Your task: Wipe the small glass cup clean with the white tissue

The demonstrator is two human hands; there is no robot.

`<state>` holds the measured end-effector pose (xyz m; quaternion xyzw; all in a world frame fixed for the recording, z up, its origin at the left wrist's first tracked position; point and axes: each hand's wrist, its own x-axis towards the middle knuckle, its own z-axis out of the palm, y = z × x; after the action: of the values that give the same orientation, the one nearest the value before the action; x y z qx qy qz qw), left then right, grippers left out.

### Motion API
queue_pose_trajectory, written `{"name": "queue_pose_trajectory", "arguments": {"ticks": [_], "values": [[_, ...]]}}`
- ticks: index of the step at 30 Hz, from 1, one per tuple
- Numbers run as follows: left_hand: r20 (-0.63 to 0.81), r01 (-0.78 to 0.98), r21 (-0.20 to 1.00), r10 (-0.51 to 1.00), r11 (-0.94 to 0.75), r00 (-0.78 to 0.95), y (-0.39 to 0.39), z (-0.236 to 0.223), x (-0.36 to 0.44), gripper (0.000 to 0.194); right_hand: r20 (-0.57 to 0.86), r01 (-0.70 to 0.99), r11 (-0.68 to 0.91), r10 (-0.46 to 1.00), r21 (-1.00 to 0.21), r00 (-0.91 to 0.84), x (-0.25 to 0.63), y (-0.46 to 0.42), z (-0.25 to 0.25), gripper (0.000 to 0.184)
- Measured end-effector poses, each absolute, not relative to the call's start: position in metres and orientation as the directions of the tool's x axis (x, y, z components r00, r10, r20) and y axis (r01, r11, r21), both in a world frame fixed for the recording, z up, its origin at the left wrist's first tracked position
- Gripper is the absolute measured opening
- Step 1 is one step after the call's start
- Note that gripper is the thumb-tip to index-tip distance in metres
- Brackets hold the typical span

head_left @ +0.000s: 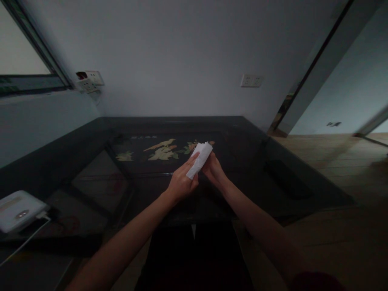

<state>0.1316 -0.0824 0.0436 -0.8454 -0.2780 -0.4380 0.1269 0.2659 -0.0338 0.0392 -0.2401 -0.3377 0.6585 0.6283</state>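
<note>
A folded white tissue (200, 159) is held up over the dark tabletop, slanting up to the right. My left hand (183, 178) is closed on its left side, with fingers lying along the paper. On the other side, my right hand (214, 167) is closed against the tissue's right edge; its fingertips are partly hidden behind it. Near the tissue's upper left edge is a small dark, shiny spot, too small to make out. Both hands are close together, above the flower-and-bird picture (163, 151) on the table.
The glossy black table (236, 129) stands against the wall. A white box-shaped device (21, 210) with a cable lies at the left edge, and a dark flat object (287, 180) at the right. Sockets (252, 81) are on the wall; wooden floor (321, 155) shows at right.
</note>
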Motion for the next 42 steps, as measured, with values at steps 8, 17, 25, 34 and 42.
{"name": "queue_pose_trajectory", "arguments": {"ticks": [8,17,25,34,42], "values": [[0.801,0.633,0.174,0.482,-0.754,0.355,-0.078,0.041,0.129,0.046,0.146,-0.615,0.031,0.980,-0.788,-0.137,0.260,-0.041,0.043,0.031],[0.736,0.623,0.432,0.654,-0.652,0.175,-0.072,0.045,0.126,0.045,0.203,-0.501,0.089,0.963,-0.861,-0.177,0.263,-0.041,0.042,0.036],[0.581,0.454,0.748,0.809,-0.484,-0.094,-0.062,0.043,0.123,0.059,0.144,-0.494,0.011,0.962,-0.869,-0.231,0.259,-0.044,0.040,0.040],[0.523,0.296,0.833,0.840,-0.468,-0.143,-0.048,0.037,0.117,0.053,0.030,-0.620,-0.145,0.964,-0.771,-0.262,0.262,-0.041,0.047,0.038],[0.425,0.310,0.869,0.902,-0.385,-0.073,-0.065,0.032,0.129,0.051,0.051,-0.714,-0.074,0.987,-0.696,-0.152,0.277,-0.029,0.052,0.039]]}}
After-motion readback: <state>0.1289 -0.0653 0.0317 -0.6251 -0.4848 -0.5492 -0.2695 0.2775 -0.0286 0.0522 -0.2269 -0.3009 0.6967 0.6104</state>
